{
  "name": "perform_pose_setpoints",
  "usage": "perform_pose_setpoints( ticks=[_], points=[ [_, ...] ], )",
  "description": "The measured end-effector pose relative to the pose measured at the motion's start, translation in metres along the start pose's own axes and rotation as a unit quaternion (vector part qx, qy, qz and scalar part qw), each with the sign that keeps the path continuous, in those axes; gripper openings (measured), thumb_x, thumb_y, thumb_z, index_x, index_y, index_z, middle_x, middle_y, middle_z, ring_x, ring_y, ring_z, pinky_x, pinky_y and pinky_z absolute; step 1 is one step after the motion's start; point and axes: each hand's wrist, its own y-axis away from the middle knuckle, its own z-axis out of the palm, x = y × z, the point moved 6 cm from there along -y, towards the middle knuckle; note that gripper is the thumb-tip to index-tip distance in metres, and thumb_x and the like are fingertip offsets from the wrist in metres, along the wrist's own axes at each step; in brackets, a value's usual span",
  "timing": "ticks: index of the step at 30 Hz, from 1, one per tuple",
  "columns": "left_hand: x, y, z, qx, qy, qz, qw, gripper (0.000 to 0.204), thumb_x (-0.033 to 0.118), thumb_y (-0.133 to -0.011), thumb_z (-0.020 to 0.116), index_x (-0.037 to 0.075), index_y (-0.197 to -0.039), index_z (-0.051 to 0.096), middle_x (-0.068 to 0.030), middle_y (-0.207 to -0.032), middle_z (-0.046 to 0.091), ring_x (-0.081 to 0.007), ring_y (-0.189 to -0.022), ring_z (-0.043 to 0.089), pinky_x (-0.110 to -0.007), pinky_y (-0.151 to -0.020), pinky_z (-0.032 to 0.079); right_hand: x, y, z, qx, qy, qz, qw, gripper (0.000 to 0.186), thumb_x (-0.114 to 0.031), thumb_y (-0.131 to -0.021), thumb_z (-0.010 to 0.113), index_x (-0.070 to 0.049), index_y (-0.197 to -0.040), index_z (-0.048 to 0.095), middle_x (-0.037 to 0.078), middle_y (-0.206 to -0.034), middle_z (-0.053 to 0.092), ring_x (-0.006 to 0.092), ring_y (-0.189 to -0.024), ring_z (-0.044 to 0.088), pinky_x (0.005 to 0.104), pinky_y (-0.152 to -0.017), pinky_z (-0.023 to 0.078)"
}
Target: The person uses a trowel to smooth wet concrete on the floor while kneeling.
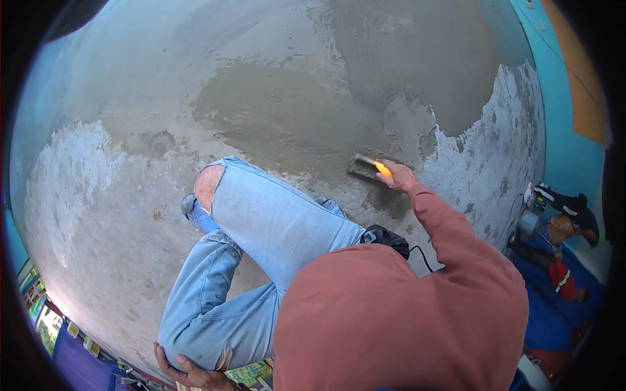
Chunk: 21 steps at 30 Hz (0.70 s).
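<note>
My right hand (399,174) is closed round the orange handle of a trowel (365,165). The trowel's flat blade lies against the grey concrete surface (124,247), at the edge of a darker, wet-looking layer of mortar (280,107). My left hand (195,376) rests with spread fingers against the bent knee of my light blue jeans (215,306), at the lower left. It holds no tool. Part of that hand is cut off by the lower edge.
A teal wall (567,156) with an orange panel (583,72) borders the surface on the right. People and belongings on a blue covering (544,319) are at the right. A black pouch (386,240) with a cable sits beside my waist. Purple cloth (78,365) lies lower left.
</note>
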Motion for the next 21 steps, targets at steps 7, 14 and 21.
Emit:
perform_pose_setpoints(
  ticks=[7,14,21],
  points=[
    [-0.025,0.015,-0.010,-0.020,0.002,-0.120,0.993,0.057,0.034,-0.103,0.060,-0.004,-0.145,0.057,-0.0225,-0.153,0.055,-0.0368,-0.142,0.050,-0.051,-0.121,0.034,-0.094,-0.121,-0.004,-0.045,0.104,-0.116,0.987,0.039,-0.044,-0.102,0.065,-0.018,-0.132,0.067,0.016,-0.119,0.074,0.0392,-0.105,0.072,0.0500,-0.090,0.058],
    [-0.029,0.030,-0.016,-0.004,-0.007,-0.109,0.994,0.055,0.033,-0.102,0.060,-0.005,-0.142,0.059,-0.0232,-0.152,0.056,-0.0374,-0.142,0.050,-0.051,-0.121,0.034,-0.225,-0.261,-0.037,-0.015,0.086,-0.116,0.989,0.040,-0.046,-0.102,0.064,-0.019,-0.131,0.064,0.021,-0.109,0.076,0.0476,-0.098,0.072,0.0580,-0.084,0.058],
    [-0.041,0.043,-0.021,0.020,0.017,-0.169,0.985,0.056,0.031,-0.101,0.057,-0.005,-0.143,0.058,-0.0245,-0.152,0.056,-0.0389,-0.142,0.050,-0.052,-0.122,0.034,-0.291,-0.409,-0.077,0.053,0.068,-0.088,0.992,0.042,-0.048,-0.101,0.064,-0.014,-0.126,0.069,0.025,-0.115,0.075,0.0472,-0.111,0.070,0.0563,-0.094,0.056]
  ],
)
